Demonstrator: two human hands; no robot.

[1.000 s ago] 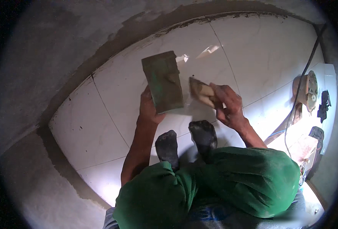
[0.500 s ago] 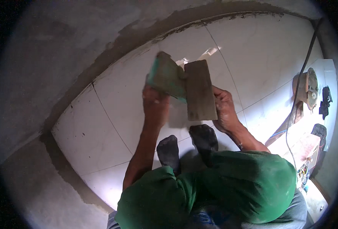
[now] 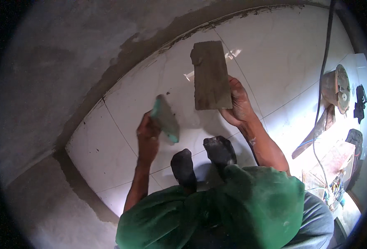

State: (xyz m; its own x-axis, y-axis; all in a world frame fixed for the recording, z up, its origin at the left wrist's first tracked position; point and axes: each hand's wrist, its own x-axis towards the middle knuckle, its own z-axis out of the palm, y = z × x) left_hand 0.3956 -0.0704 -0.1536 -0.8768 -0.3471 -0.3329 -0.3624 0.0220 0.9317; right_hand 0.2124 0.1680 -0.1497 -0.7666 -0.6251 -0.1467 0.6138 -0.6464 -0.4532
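A flat, lumpy-edged, grey-brown oblong board (image 3: 212, 79) is being held over white tiles (image 3: 283, 62) by the right hand (image 3: 240, 103). A tilted green board (image 3: 165, 119) is being held by the left hand (image 3: 148, 132).

Floor beneath me: glossy white tiles (image 3: 283, 54), dark joints
On it: my two black-covered feet (image 3: 182, 168), side by side
To my right: round grey-brown bucket (image 3: 329, 88)
Left: small dark specks (image 3: 97, 150)
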